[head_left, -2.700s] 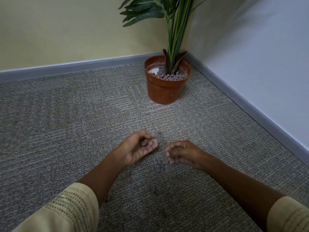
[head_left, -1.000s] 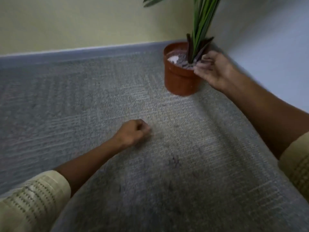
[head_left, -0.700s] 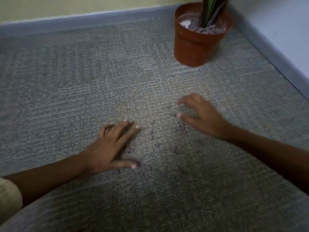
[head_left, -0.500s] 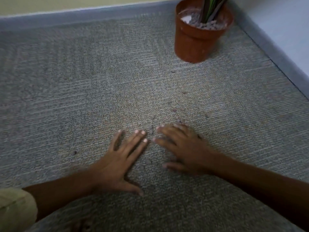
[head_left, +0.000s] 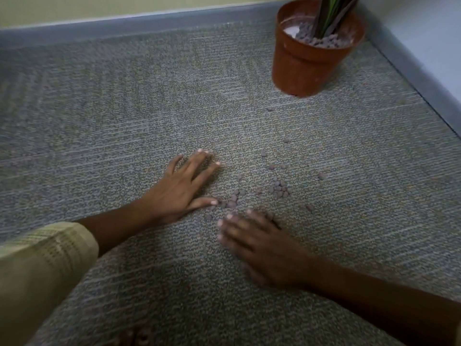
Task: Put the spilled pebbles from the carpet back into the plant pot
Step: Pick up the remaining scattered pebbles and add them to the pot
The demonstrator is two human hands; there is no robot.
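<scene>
Grey carpet (head_left: 124, 116), scattered pebbles (head_left: 279, 188), unlabelled plant pot (head_left: 299, 68).

Dim, even light is falling across the carpet (head_left: 124, 126); the right hand (head_left: 262, 245) is smearing with motion blur, and edges near it are darkening.

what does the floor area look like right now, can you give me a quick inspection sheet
surface: grey carpet, flat, pebbles strewn on it
job's things: loose pebbles scattered between the hands and the plant pot; pot upright in the corner, pebbles inside round the plant
clutter: nothing seen
grippers: left hand flat on carpet, fingers spread; right hand flat, blurred; neither holds anything
cables: nothing seen
surroundings: grey skirting board, walls meeting behind the pot
</scene>
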